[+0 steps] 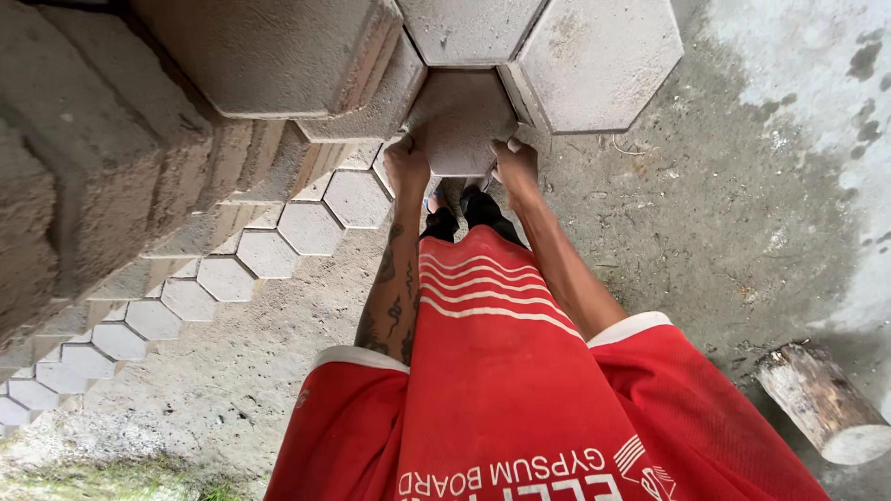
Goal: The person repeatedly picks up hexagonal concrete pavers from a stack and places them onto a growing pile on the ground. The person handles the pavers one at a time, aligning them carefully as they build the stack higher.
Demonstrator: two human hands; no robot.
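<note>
Two hands (406, 167) (516, 165), one hexagonal paver (461, 121) between them, perhaps thirty stacked pavers (306, 227), one log (821, 401)

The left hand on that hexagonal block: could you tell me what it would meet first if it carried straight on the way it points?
The left hand points up the picture. First would probably be the stacked hexagonal pavers just beyond the held block, though depth is unclear.

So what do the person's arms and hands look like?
Both hands are bare, with no gloves, rings or watch that I can see. The left hand sits at the end of a forearm covered in dark tattoos, curly lines and shapes. The right hand has a plain forearm with no markings. Each arm comes out of a short red sleeve with a white band at its edge.
</note>
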